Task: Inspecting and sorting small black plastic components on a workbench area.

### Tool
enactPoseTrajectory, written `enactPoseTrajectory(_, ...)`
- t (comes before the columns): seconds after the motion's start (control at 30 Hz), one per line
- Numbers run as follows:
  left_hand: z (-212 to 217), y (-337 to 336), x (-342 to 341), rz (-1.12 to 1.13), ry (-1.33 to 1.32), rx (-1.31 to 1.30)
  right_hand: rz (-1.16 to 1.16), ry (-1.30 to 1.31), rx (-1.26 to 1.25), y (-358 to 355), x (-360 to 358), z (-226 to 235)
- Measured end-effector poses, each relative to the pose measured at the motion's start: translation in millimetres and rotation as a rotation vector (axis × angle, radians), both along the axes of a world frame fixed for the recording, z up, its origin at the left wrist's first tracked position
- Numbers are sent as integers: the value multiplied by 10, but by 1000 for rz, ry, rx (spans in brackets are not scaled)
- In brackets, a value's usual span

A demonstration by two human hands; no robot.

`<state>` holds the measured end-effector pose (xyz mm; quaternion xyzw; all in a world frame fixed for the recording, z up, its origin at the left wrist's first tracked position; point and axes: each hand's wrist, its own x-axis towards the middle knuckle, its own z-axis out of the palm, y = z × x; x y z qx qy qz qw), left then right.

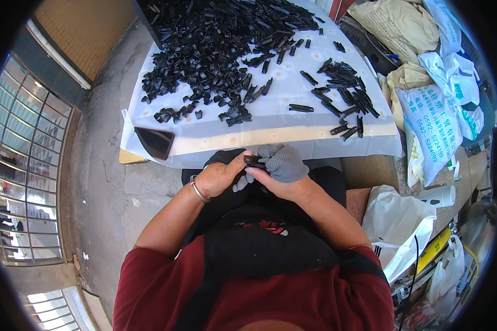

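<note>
Over my lap, just off the table's near edge, both my hands meet around a small black plastic part. My left hand grips it from the left, thumb along its top, with a bangle at the wrist. A grey dotted glove with a bare thumb covers my right hand, which closes on the part from the right. The fingers hide most of it. Beyond, a large heap of short curved black pieces covers the table's left and middle. Longer black parts lie in a loose pile on the right.
A white-covered table stands before me, with a dark phone at its near left corner. Printed plastic sacks crowd the right side. A white bag sits by my right elbow. A barred window is on the left.
</note>
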<state>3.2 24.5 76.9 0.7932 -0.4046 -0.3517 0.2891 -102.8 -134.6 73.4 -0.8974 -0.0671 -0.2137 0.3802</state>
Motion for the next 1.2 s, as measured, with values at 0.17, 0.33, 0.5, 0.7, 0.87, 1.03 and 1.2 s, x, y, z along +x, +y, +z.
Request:
enactPoseTrajectory(0.17, -471, 38, -118, 307, -34, -245, -31, 1, -1, 74, -2, 58)
enactPoseTrajectory(0.33, -162, 11, -80, 402, 210, -366, -71, 56, -157, -12, -183, 119)
enactPoseTrajectory(0.5, -6, 13, -104, 304, 75, -348, -113, -3, -412, 12, -208, 149)
enactPoseTrajectory(0.7, 44, -25, -139, 199, -34, -430, -104, 2, -460, 71, -180, 162)
enactPoseTrajectory(0.87, -90, -63, -218, 89, -294, -310, -18, 73, -440, 84, -153, -92)
enactPoseTrajectory(1.03, -155, -93, -230, 9, -405, -183, -84, 8, -272, 60, -173, -402)
enactPoseTrajectory(1.2, 277, 114, -202, 139, -377, -533, -94, 498, -415, -58, -242, -584)
